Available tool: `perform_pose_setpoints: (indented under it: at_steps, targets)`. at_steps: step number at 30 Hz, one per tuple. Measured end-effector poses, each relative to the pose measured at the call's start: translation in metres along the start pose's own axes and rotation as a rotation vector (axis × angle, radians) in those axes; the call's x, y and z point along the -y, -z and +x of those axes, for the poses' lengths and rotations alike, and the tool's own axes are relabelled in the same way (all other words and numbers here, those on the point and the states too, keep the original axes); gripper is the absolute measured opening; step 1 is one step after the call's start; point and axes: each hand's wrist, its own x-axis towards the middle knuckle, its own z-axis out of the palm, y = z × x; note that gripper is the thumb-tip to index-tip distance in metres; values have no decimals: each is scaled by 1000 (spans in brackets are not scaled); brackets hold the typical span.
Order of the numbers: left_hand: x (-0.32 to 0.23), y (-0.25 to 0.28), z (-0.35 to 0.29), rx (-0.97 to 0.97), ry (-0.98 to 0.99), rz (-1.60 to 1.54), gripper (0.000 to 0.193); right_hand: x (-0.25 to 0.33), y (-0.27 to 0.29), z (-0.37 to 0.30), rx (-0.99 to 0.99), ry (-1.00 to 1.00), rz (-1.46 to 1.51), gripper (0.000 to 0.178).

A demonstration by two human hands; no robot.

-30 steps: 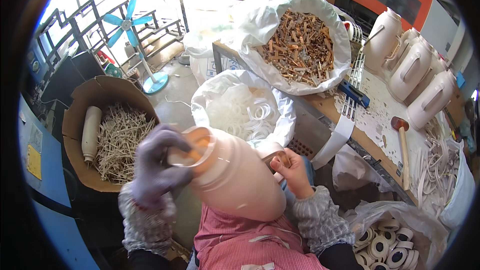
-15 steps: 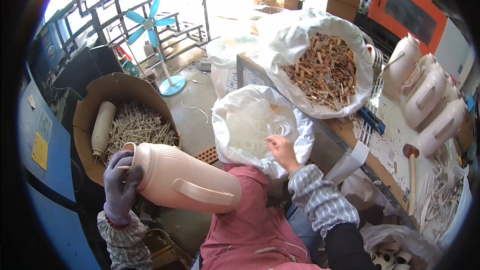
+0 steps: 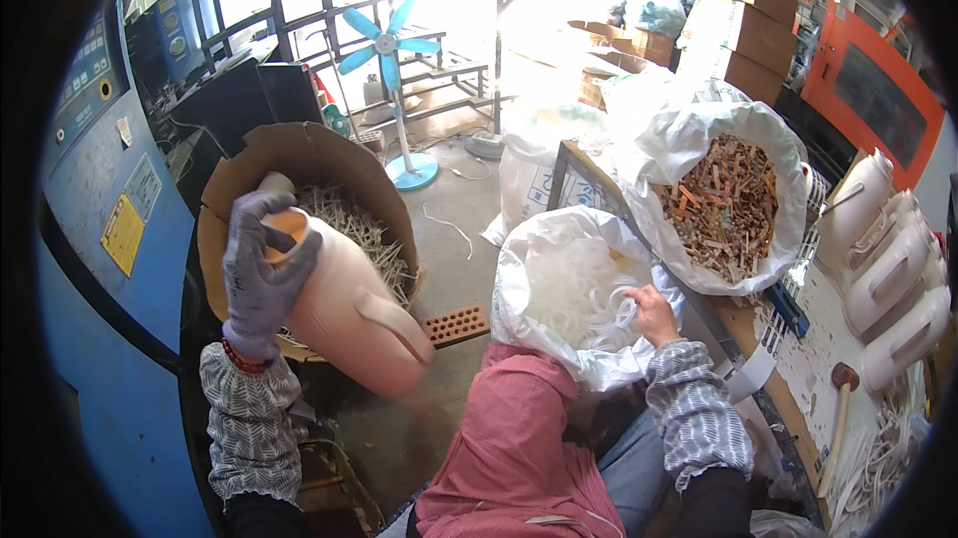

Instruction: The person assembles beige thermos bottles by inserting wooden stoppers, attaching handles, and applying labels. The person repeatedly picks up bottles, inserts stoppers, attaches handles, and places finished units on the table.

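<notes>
My left hand [image 3: 261, 278], in a purple-grey glove, is closed on the open end of a pale pink plastic jug body [image 3: 349, 298] with a side handle. The jug is tilted, its opening toward the glove and its other end pointing down to the right, slightly blurred. My bare right hand [image 3: 656, 315] is at the right side of a white bag [image 3: 511, 264] full of translucent plastic rings [image 3: 569, 288]. Its fingers are pinched on a whitish plastic ring [image 3: 621, 310]. How many rings they hold I cannot tell.
Beside the jug, a cardboard box [image 3: 225, 174] holds thin white plastic sticks. A bag of brown pieces [image 3: 723, 204] stands at right. The side bench [image 3: 798, 368] bears several pink jugs [image 3: 903, 259] and a mallet [image 3: 843, 383]. A perforated brick [image 3: 456, 325] and blue fan [image 3: 389, 44] are on the floor.
My right hand has gone down to the rings and pinched one. The jug has swung off my lap to the left, its far end tipping lower. The view has shifted left.
</notes>
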Motion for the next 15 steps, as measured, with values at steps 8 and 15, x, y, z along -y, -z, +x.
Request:
perform_pose_setpoints:
  at_steps: [8,15]
  targets:
    - [-38,-6,24,-211,-710,253,47,-10,102,-76,-137,-423,102,19]
    - [-153,-130,-27,316,-709,-613,53,81,173,-105,-312,-172,645,16]
